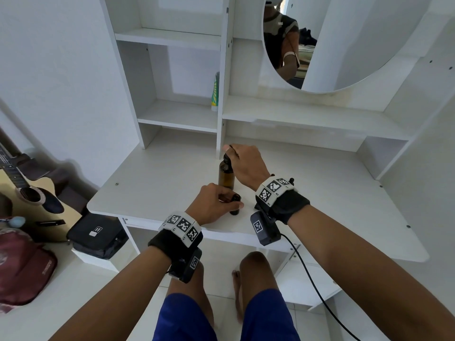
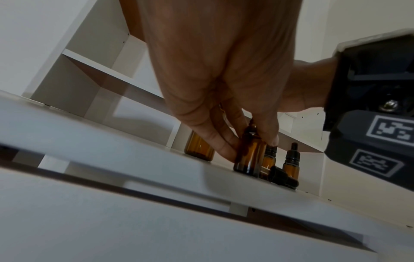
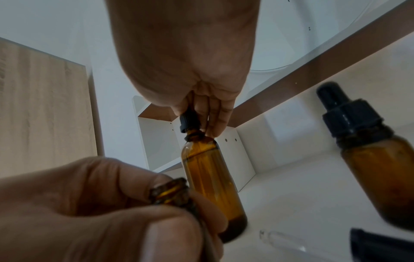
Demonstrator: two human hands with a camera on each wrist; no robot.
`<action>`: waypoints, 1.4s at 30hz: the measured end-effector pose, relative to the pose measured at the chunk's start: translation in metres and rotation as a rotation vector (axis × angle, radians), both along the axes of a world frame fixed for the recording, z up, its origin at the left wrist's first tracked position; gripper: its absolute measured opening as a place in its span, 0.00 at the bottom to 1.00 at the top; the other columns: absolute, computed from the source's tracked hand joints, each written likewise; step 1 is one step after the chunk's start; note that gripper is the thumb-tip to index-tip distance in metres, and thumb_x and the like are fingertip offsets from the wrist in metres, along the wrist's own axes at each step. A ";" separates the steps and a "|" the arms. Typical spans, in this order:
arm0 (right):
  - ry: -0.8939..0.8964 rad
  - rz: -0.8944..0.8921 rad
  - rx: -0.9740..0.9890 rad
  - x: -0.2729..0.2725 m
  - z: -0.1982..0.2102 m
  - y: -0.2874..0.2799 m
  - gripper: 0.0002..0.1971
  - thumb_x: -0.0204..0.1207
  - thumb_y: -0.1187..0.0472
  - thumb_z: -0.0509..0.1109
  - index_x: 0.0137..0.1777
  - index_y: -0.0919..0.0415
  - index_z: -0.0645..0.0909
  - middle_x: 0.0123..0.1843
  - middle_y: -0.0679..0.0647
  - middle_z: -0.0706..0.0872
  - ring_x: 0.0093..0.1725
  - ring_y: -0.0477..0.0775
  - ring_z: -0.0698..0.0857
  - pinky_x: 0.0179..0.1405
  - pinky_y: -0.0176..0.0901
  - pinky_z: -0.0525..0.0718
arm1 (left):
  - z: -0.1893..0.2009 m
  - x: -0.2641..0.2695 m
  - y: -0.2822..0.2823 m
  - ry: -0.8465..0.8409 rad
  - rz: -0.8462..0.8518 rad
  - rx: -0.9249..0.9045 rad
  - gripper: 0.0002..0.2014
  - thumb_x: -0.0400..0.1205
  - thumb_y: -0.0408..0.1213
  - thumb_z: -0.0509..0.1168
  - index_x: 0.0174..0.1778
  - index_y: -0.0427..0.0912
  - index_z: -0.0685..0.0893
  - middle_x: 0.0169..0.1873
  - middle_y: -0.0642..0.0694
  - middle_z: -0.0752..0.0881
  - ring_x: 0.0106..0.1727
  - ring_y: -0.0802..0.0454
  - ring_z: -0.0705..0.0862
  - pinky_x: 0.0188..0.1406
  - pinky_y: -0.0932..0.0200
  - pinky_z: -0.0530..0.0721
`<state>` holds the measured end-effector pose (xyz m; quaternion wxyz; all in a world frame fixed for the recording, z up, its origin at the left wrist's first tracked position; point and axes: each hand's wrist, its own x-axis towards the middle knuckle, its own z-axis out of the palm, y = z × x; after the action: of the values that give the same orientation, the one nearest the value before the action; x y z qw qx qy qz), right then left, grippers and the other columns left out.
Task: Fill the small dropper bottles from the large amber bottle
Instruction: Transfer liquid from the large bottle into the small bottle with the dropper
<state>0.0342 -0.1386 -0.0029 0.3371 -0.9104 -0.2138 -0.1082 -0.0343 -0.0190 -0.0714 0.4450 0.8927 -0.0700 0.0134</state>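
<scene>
The large amber bottle (image 1: 226, 177) stands upright on the white desk (image 1: 160, 183). My right hand (image 1: 242, 161) reaches down from above and pinches its black dropper cap (image 3: 190, 120), which sits at the bottle's neck (image 3: 195, 137). Just in front, my left hand (image 1: 216, 203) grips a small amber bottle (image 1: 235, 205) that stands on the desk with its mouth (image 3: 171, 192) uncapped. Two more small bottles with black dropper caps (image 2: 291, 163) (image 2: 268, 158) stand to the right. A loose dropper cap (image 2: 284, 177) with its glass pipette (image 3: 282, 241) lies on the desk beside them.
White shelf compartments (image 1: 177, 114) rise behind the bottles, with a green-patterned tube (image 1: 215, 94) in one and an oval mirror (image 1: 332, 45) to the right. A guitar (image 1: 32, 193), a black pouch (image 1: 98, 235) and a red bag (image 1: 22, 269) lie left of the desk.
</scene>
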 end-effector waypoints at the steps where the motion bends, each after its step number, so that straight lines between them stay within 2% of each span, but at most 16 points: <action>1: 0.001 0.002 -0.004 0.001 0.000 0.000 0.20 0.89 0.53 0.56 0.35 0.59 0.73 0.29 0.51 0.77 0.29 0.51 0.73 0.37 0.42 0.69 | 0.000 0.000 0.000 0.001 0.002 -0.003 0.14 0.74 0.47 0.77 0.52 0.46 0.92 0.43 0.52 0.91 0.44 0.59 0.87 0.43 0.71 0.80; 4: -0.022 0.034 0.028 0.002 0.006 -0.004 0.18 0.88 0.53 0.58 0.40 0.60 0.81 0.33 0.53 0.83 0.33 0.52 0.78 0.38 0.39 0.73 | -0.001 0.001 0.000 0.013 0.010 -0.010 0.16 0.73 0.48 0.78 0.53 0.45 0.92 0.45 0.50 0.91 0.46 0.56 0.88 0.46 0.69 0.82; 7: -0.074 0.046 0.119 0.000 0.020 -0.007 0.17 0.87 0.52 0.60 0.45 0.61 0.85 0.36 0.48 0.85 0.34 0.44 0.81 0.35 0.29 0.74 | -0.001 0.001 0.000 0.027 0.014 -0.009 0.16 0.73 0.48 0.78 0.53 0.45 0.92 0.45 0.50 0.91 0.47 0.56 0.88 0.47 0.68 0.83; 8: -0.097 0.043 0.149 0.000 0.026 -0.008 0.17 0.87 0.52 0.60 0.46 0.62 0.86 0.37 0.49 0.86 0.34 0.44 0.82 0.34 0.26 0.74 | -0.001 0.001 0.001 0.031 0.013 -0.013 0.16 0.73 0.48 0.78 0.53 0.45 0.92 0.46 0.50 0.91 0.47 0.57 0.88 0.48 0.66 0.84; 11: -0.177 0.032 0.229 -0.001 0.042 -0.014 0.19 0.87 0.54 0.61 0.44 0.66 0.85 0.36 0.56 0.88 0.34 0.51 0.83 0.33 0.33 0.76 | 0.000 0.000 0.000 0.041 0.012 -0.028 0.15 0.73 0.48 0.78 0.52 0.46 0.92 0.45 0.50 0.92 0.47 0.58 0.88 0.48 0.67 0.83; 13: -0.219 0.029 0.274 -0.003 0.051 -0.018 0.19 0.87 0.54 0.61 0.44 0.66 0.86 0.32 0.51 0.86 0.30 0.43 0.80 0.29 0.30 0.73 | 0.000 0.000 0.000 0.036 0.012 -0.027 0.15 0.73 0.48 0.78 0.52 0.46 0.92 0.45 0.50 0.91 0.47 0.58 0.88 0.47 0.69 0.82; 15: -0.245 0.010 0.311 -0.007 0.057 -0.023 0.19 0.87 0.53 0.61 0.43 0.65 0.85 0.31 0.49 0.84 0.29 0.40 0.78 0.29 0.28 0.70 | 0.000 0.000 0.000 0.035 0.012 -0.027 0.15 0.73 0.48 0.77 0.53 0.46 0.92 0.46 0.50 0.92 0.46 0.58 0.88 0.47 0.69 0.82; 17: -0.258 -0.005 0.340 -0.013 0.057 -0.029 0.20 0.87 0.52 0.61 0.44 0.66 0.85 0.33 0.56 0.87 0.31 0.47 0.80 0.29 0.33 0.74 | 0.000 0.000 0.000 0.038 0.013 -0.026 0.15 0.73 0.49 0.77 0.53 0.46 0.92 0.46 0.50 0.92 0.47 0.58 0.88 0.49 0.67 0.83; 20: -0.222 0.002 0.326 -0.025 0.049 -0.038 0.19 0.87 0.52 0.60 0.47 0.64 0.87 0.38 0.56 0.90 0.38 0.53 0.86 0.41 0.48 0.84 | 0.000 0.000 -0.001 0.037 0.014 -0.020 0.16 0.73 0.49 0.77 0.53 0.46 0.92 0.46 0.50 0.92 0.47 0.57 0.88 0.50 0.66 0.83; 24: -0.116 0.048 0.304 -0.040 0.028 -0.048 0.18 0.87 0.50 0.60 0.47 0.61 0.87 0.40 0.50 0.91 0.41 0.48 0.89 0.47 0.54 0.87 | 0.000 0.000 0.000 0.039 0.022 -0.031 0.16 0.73 0.49 0.78 0.53 0.45 0.92 0.46 0.49 0.92 0.47 0.57 0.89 0.52 0.63 0.85; 27: -0.082 0.060 0.328 -0.047 0.017 -0.052 0.16 0.86 0.52 0.62 0.49 0.61 0.88 0.40 0.50 0.91 0.42 0.46 0.90 0.49 0.55 0.88 | 0.001 -0.001 -0.001 0.034 0.016 -0.027 0.16 0.73 0.48 0.78 0.53 0.46 0.92 0.46 0.50 0.92 0.47 0.58 0.89 0.52 0.65 0.84; 31: -0.077 0.072 0.332 -0.048 0.011 -0.052 0.16 0.86 0.53 0.63 0.50 0.62 0.87 0.40 0.51 0.91 0.41 0.49 0.90 0.48 0.57 0.88 | 0.002 -0.001 -0.002 0.035 0.014 -0.026 0.15 0.73 0.47 0.78 0.53 0.46 0.92 0.46 0.49 0.92 0.47 0.57 0.88 0.51 0.65 0.83; 35: -0.062 0.085 0.325 -0.047 0.006 -0.049 0.15 0.86 0.53 0.62 0.50 0.62 0.87 0.40 0.51 0.91 0.42 0.48 0.90 0.49 0.56 0.88 | 0.002 -0.001 -0.002 0.041 0.017 -0.029 0.15 0.73 0.47 0.77 0.53 0.46 0.92 0.46 0.49 0.92 0.47 0.57 0.89 0.51 0.65 0.83; 40: -0.081 0.124 0.264 -0.047 0.004 -0.049 0.18 0.88 0.54 0.60 0.46 0.63 0.87 0.37 0.53 0.90 0.39 0.54 0.89 0.45 0.59 0.88 | 0.002 -0.001 -0.002 0.046 0.007 -0.027 0.15 0.73 0.47 0.77 0.54 0.46 0.92 0.47 0.49 0.92 0.48 0.57 0.89 0.56 0.61 0.85; 42: -0.065 0.126 0.263 -0.047 0.005 -0.049 0.18 0.88 0.55 0.60 0.45 0.63 0.87 0.37 0.52 0.90 0.39 0.52 0.89 0.46 0.58 0.88 | 0.002 -0.001 -0.001 0.046 0.007 -0.023 0.15 0.73 0.48 0.77 0.53 0.46 0.92 0.46 0.49 0.92 0.48 0.57 0.89 0.55 0.60 0.85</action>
<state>-0.0125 -0.1878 0.0024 0.4527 -0.8392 -0.2651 -0.1434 -0.0349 -0.0203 -0.0696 0.4565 0.8879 -0.0564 -0.0047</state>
